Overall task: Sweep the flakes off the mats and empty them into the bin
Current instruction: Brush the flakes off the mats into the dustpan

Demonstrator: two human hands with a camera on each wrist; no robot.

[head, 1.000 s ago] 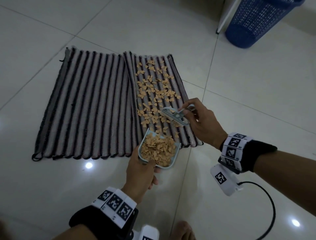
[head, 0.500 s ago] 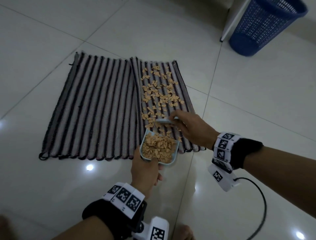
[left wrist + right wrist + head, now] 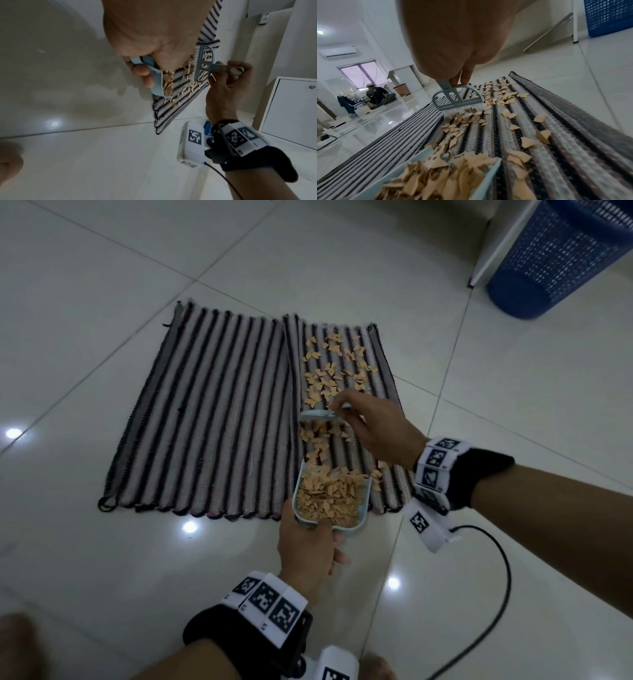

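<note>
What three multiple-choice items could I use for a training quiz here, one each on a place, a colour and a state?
1. Where do the loose flakes lie?
A. right mat
B. left mat
C. bare floor

2. What colour is the bin?
A. red
B. blue
C. white

3. How is the dustpan?
A. empty
B. upside down
C. holding flakes

Answers:
1. A, they speckle the right mat only.
2. B, the mesh wall is blue.
3. C, the left hand holds it heaped while the right hand holds the brush.
</note>
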